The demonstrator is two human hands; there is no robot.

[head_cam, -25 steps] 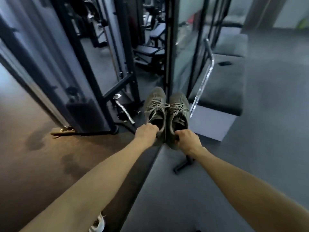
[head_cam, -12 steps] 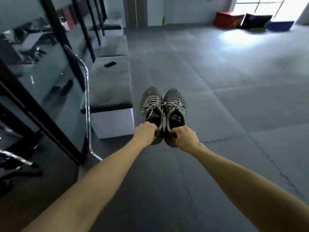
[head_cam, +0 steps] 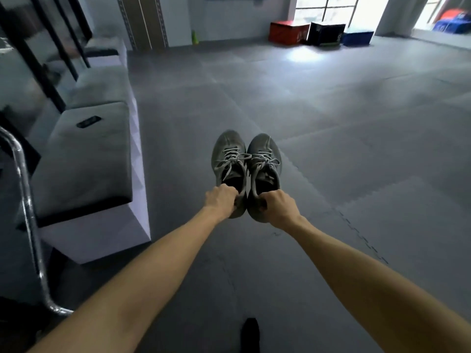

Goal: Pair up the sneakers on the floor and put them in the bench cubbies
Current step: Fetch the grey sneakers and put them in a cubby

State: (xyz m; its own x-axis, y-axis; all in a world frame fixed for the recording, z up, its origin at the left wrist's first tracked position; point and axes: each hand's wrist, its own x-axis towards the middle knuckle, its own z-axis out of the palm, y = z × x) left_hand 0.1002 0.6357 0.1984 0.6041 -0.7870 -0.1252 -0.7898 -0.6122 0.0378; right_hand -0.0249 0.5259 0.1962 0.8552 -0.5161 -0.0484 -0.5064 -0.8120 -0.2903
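Note:
Two grey lace-up sneakers hang side by side in the air at mid frame, toes pointing away from me. My left hand [head_cam: 221, 203] grips the heel of the left sneaker [head_cam: 229, 159]. My right hand [head_cam: 279, 207] grips the heel of the right sneaker [head_cam: 263, 161]. The bench [head_cam: 86, 159], with a grey cushion top and a white base, runs along the left side; the white edges of its cubbies [head_cam: 137, 159] show along its front, their insides hidden from here.
A small black object [head_cam: 88, 121] lies on the bench cushion. A chrome rail [head_cam: 30, 220] curves down at the left. Red, black and blue boxes [head_cam: 319, 33] stand by the far windows. Grey floor mats [head_cam: 331, 149] spread to the right. A dark foot [head_cam: 250, 333] shows at the bottom.
My view has swung right, from the gym racks to the open floor and bench. Both hands keep holding the sneakers out in front, still together.

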